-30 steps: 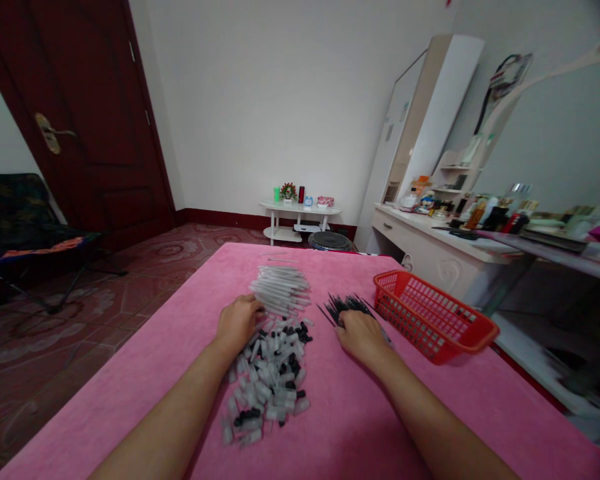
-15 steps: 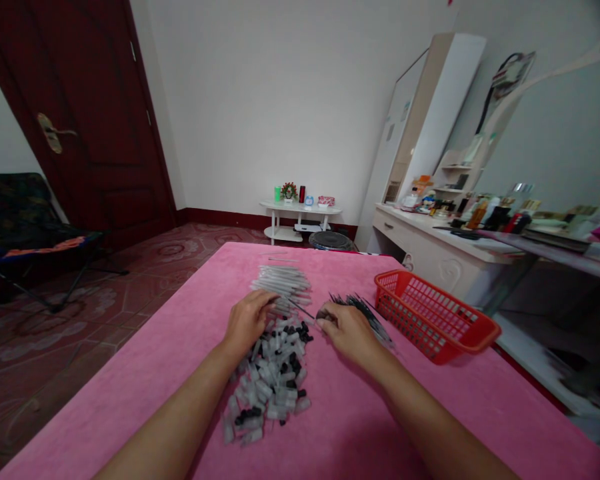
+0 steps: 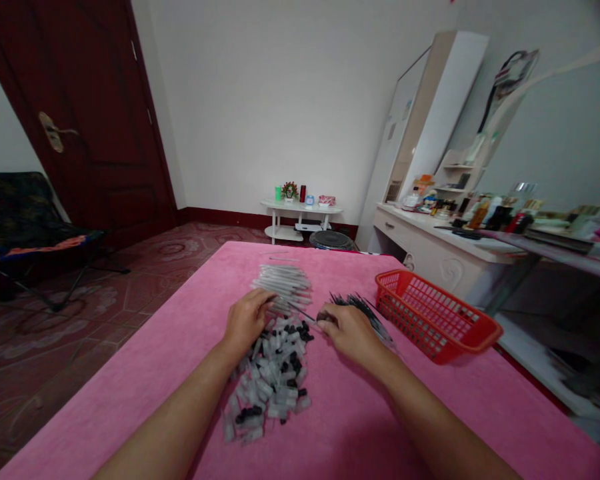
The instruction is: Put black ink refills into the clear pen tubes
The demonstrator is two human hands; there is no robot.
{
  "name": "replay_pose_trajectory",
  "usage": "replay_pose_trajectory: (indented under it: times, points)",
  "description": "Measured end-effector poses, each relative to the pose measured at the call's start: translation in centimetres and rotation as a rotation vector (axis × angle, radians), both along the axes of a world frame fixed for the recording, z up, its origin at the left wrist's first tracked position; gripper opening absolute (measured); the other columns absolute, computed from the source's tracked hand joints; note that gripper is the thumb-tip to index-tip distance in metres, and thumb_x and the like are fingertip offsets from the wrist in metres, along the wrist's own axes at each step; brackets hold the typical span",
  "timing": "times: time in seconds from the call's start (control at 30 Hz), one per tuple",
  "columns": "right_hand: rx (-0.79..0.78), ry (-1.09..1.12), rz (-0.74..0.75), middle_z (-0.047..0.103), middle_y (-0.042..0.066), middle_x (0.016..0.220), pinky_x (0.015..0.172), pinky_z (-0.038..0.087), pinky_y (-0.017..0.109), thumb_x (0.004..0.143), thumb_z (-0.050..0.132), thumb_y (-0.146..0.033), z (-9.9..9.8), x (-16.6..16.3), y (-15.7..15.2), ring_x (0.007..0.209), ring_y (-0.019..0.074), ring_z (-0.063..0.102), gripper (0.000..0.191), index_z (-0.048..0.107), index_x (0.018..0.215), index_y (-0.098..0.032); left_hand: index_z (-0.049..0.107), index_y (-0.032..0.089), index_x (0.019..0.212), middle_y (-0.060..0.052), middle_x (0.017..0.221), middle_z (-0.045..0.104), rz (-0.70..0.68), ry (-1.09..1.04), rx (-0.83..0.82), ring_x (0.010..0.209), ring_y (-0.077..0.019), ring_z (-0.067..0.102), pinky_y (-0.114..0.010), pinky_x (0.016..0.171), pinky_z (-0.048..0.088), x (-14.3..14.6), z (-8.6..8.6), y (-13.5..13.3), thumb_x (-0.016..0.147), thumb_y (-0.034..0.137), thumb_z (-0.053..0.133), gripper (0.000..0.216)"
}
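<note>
My left hand [image 3: 245, 320] rests with fingers curled at the near end of a stack of clear plastic tubes [image 3: 284, 285], and seems to grip one of them. My right hand [image 3: 347, 328] pinches a thin black rod [image 3: 303, 313] that points towards the left hand. Behind the right hand lies a bundle of thin black rods [image 3: 363, 308]. Between and below the hands spreads a heap of small clear and black caps [image 3: 270, 377]. All of it lies on a pink cloth-covered table [image 3: 340, 427].
A red plastic basket [image 3: 433, 317] stands on the table to the right of the rods. Beyond the table's right edge is a white dresser [image 3: 430, 240] crowded with bottles. A low white side table [image 3: 300, 217] stands at the far wall, a dark door at left.
My right hand left the rod bundle and moved left with one black rod pinched. My left hand shifted a little right towards it. Since half a second ago both hands have hardly moved.
</note>
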State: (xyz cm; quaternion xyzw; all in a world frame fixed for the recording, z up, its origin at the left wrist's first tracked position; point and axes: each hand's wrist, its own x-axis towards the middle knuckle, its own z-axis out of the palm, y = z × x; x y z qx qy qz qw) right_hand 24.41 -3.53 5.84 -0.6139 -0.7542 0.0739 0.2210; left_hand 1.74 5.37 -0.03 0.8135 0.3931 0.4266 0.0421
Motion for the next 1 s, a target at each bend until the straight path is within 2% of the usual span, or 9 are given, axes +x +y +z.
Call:
replay_pose_trajectory:
  times: [0.17,0.3,0.6,0.7,0.83,1.0]
  points:
    - [0.016,-0.044,0.002,0.07,0.002,0.077,0.061,0.032,0.023,0.08,0.053,-0.026,-0.1,0.1,0.0,0.07,0.0145,0.061,0.015,0.068,0.082,-0.021,0.064,0.02,0.101,-0.005,0.098,0.067,-0.005,0.094,0.025,0.092,-0.0174,0.06,-0.028,0.08,0.048,0.1,0.1,-0.3,0.083,0.013,0.049,0.025]
    - [0.045,-0.087,0.008,0.071,0.001,0.08,0.063,0.033,0.024,0.08,0.054,-0.026,-0.1,0.7,0.2,0.075,0.0157,0.063,0.017,0.07,0.083,-0.023,0.065,0.023,0.103,-0.003,0.098,0.065,-0.071,0.224,0.057,0.09,-0.0161,0.06,-0.026,0.076,0.047,0.4,0.5,-0.7,0.08,0.007,0.05,0.032]
    - [0.133,-0.141,0.065,0.071,0.003,0.083,0.068,0.036,0.026,0.08,0.056,-0.023,0.6,0.9,0.2,0.079,0.0183,0.062,0.015,0.071,0.08,-0.023,0.064,0.022,0.104,-0.004,0.092,0.063,-0.207,0.377,0.145,0.086,-0.0166,0.057,-0.027,0.074,0.046,1.0,1.0,-1.5,0.081,0.007,0.049,0.031]
    - [0.187,0.025,0.058,0.07,0.003,0.082,0.067,0.037,0.025,0.081,0.057,-0.026,0.2,0.2,0.1,0.075,0.0169,0.061,0.013,0.069,0.081,-0.021,0.064,0.022,0.105,-0.004,0.093,0.064,-0.204,0.285,0.125,0.087,-0.0163,0.058,-0.026,0.075,0.047,1.4,0.8,-1.6,0.082,0.008,0.047,0.031]
    - [0.282,0.305,-0.024,0.067,0.003,0.082,0.066,0.039,0.024,0.087,0.048,-0.03,-1.3,-0.4,0.6,0.074,0.015,0.058,0.021,0.066,0.086,-0.018,0.065,0.021,0.1,-0.004,0.095,0.067,-0.063,-0.015,0.034,0.089,-0.0167,0.06,-0.029,0.079,0.048,1.2,0.1,-0.8,0.083,0.012,0.048,0.026]
    - [0.134,0.168,-0.011,0.065,0.003,0.081,0.066,0.038,0.023,0.078,0.06,-0.022,-4.2,-0.4,1.2,0.074,0.0147,0.058,0.008,0.067,0.08,-0.019,0.067,0.019,0.093,-0.004,0.093,0.069,0.092,-0.308,-0.049,0.087,-0.0177,0.063,-0.03,0.08,0.05,0.5,-0.5,0.4,0.081,0.021,0.053,0.018]
